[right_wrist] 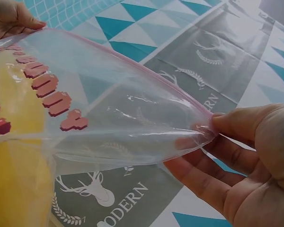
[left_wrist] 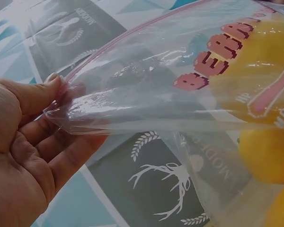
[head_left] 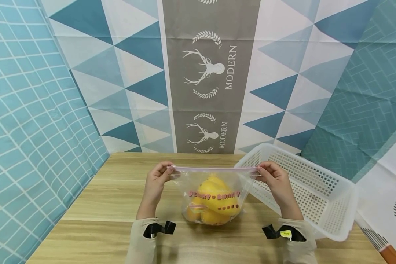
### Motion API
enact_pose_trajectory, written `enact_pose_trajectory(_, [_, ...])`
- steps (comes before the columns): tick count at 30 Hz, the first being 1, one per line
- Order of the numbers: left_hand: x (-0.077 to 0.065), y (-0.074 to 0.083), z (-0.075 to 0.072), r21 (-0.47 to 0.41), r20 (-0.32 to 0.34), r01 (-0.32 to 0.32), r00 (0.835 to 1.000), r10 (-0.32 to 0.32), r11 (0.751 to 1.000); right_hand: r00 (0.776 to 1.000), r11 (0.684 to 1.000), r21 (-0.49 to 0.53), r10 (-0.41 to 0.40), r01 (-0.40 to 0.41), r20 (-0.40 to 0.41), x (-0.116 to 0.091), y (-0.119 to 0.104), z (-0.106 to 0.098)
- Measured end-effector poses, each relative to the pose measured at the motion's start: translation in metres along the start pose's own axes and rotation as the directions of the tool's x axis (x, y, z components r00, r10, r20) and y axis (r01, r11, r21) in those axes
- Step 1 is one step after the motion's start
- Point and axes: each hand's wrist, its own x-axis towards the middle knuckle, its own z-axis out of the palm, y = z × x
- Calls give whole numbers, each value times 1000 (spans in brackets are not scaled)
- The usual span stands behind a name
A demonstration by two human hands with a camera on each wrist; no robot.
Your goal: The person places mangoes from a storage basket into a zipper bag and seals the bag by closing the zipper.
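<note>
A clear zip bag (head_left: 184,179) with a pink top strip and pink lettering is stretched wide between both hands. Through its film show several yellow and orange fruits (head_left: 214,198), whose exact kind the film blurs. My left hand (head_left: 156,183) pinches the bag's left top corner between thumb and fingers. At the opposite corner, my right hand (head_left: 277,183) pinches the strip the same way. In the left wrist view, the thumb of the left hand (left_wrist: 33,137) presses on the corner. The right wrist view has the right hand (right_wrist: 246,161) gripping its corner, fingers behind the film.
A white perforated plastic basket (head_left: 343,209) stands at the right, behind and beside the right forearm. Under everything lies a wood-grain table (head_left: 95,220). Patterned cloth (head_left: 204,73) hangs at the back, and blue checked cloth (head_left: 26,128) on the left.
</note>
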Motion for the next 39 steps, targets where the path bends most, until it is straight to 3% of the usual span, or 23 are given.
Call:
enact_pose_trajectory(11, [-4,20,-4,42,9,-3,1000,3,999,994,999,-40,-20,25,108,-3,-17,-4])
enact_pose_trajectory(15, [-7,29,-8,21,83,-43,996,42,999,988,999,-41,-28,34,149,-5,-23,-6])
enact_pose_trajectory(19, [-10,38,-15,-29,196,-65,978,69,997,981,999,5,-38,37,192,-6,-26,-7])
enact_pose_trajectory(23, [-10,41,-19,-59,252,-6,968,21,998,966,995,94,-47,24,254,-4,-25,-7])
enact_pose_trajectory(27, [-7,39,-22,-46,248,84,966,-70,995,951,990,139,-12,-33,308,-1,-20,-6])
enact_pose_trajectory(31, [-5,33,-23,-39,223,147,965,-135,988,953,988,132,31,-74,303,0,-14,-6])
enact_pose_trajectory(39, [-5,23,-20,-52,183,202,965,-190,978,961,989,97,79,-108,264,1,-5,-6])
